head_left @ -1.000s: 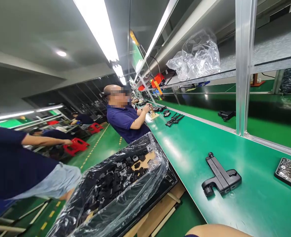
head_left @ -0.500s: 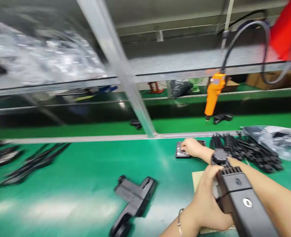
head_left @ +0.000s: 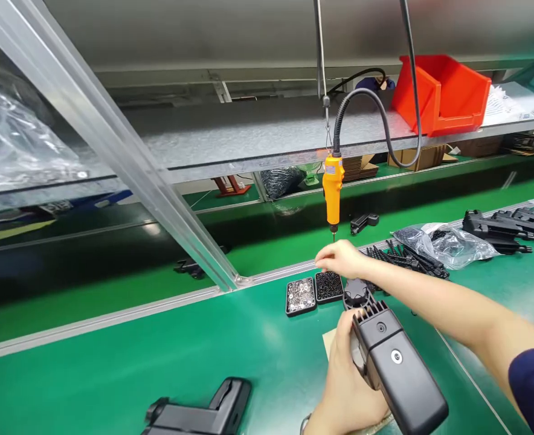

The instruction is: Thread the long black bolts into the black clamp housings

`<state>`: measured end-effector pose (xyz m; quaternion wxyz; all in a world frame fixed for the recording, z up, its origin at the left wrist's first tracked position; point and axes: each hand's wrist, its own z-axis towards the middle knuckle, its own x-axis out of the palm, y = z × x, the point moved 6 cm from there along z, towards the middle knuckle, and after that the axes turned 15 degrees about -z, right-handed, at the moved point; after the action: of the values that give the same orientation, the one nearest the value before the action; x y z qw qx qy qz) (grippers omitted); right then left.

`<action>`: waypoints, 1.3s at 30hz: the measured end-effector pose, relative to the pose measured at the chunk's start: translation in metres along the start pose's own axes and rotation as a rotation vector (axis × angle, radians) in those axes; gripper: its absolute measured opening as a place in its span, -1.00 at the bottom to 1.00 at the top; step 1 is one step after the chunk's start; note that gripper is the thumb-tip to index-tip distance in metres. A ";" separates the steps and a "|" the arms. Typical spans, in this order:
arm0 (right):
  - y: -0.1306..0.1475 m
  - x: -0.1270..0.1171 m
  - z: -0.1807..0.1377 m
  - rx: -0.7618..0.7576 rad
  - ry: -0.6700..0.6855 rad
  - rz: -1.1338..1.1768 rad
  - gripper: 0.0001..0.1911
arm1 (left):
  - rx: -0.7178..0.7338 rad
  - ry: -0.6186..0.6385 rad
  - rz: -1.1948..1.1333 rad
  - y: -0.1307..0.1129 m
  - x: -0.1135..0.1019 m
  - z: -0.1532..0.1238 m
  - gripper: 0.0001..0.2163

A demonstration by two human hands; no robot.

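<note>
My left hand (head_left: 346, 380) wraps the black housing (head_left: 396, 362) low at centre, propped over a cardboard pad (head_left: 330, 343) on the green bench (head_left: 113, 374). My right hand (head_left: 342, 258) hovers, fingertips pinched together, above two screw trays (head_left: 313, 291); whether they hold anything I cannot tell. An orange screwdriver (head_left: 331, 190) hangs just above.

The black housing (head_left: 396, 362) gripped by the left hand (head_left: 346, 380) looks like matt, smooth moulded plastic with a small shiny metal fastener on its face, and the part (head_left: 203, 414) lying on the bench has the same dull black plastic finish. The green bench top (head_left: 113, 368) is smooth and faintly glossy, edged by brushed aluminium rail (head_left: 126, 163). The hanging screwdriver (head_left: 332, 190) is glossy orange plastic, the bin (head_left: 443, 90) is shiny red plastic, and the bag (head_left: 448, 241) is crinkled clear film.
</note>
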<state>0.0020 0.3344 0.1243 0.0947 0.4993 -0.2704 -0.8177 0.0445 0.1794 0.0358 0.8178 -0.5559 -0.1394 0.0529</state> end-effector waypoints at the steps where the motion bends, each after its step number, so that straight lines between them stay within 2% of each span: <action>1: 0.002 -0.020 -0.009 0.008 -0.004 0.023 -0.84 | 0.020 0.000 0.005 -0.002 0.000 0.000 -0.12; 5: 0.035 -0.093 -0.064 -0.071 -0.035 0.053 -0.89 | 0.096 -0.014 0.023 -0.010 0.003 0.002 -0.17; 8: 0.079 -0.116 -0.108 -0.404 -0.091 -0.087 -0.91 | 0.171 -0.015 0.040 -0.017 0.006 0.005 -0.17; 10: 0.097 -0.115 -0.127 -0.550 -0.086 -0.184 -0.88 | 0.220 -0.009 0.050 -0.022 0.007 0.006 -0.19; 12: 0.102 -0.108 -0.133 -0.590 -0.064 -0.271 -0.83 | 0.249 -0.005 0.065 -0.027 0.008 0.007 -0.19; 22: 0.101 -0.103 -0.140 -0.507 0.076 -0.320 -0.84 | 0.262 0.000 0.066 -0.026 0.008 0.004 -0.13; 26: 0.105 -0.105 -0.158 -0.457 0.110 -0.468 -0.70 | 0.227 -0.009 0.048 -0.025 0.008 0.006 -0.18; 29: 0.089 -0.107 -0.155 -0.414 0.047 -0.380 -0.66 | 0.190 -0.008 0.025 -0.024 0.008 0.006 -0.20; 32: 0.044 -0.096 -0.122 -0.224 -0.065 -0.377 -0.72 | 0.152 0.000 -0.005 -0.021 0.004 0.002 -0.19; 33: 0.022 -0.085 -0.107 -0.095 -0.011 -0.488 -0.73 | 0.141 -0.008 -0.001 -0.020 0.001 0.001 -0.20; 34: 0.003 -0.072 -0.093 -0.030 0.051 -0.544 -0.77 | 0.131 -0.019 0.008 -0.018 -0.002 0.001 -0.19; 37: -0.037 -0.036 -0.060 0.046 0.201 -0.624 -0.88 | 0.115 -0.044 -0.015 -0.014 -0.003 0.005 -0.20; 39: -0.044 -0.012 -0.045 0.038 0.287 -0.651 -0.79 | 0.072 -0.054 -0.070 -0.013 0.007 0.011 -0.22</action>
<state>0.0518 0.3610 0.0934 -0.1428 0.6709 -0.0963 -0.7213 0.0474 0.1856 0.0531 0.8347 -0.5191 -0.1787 0.0442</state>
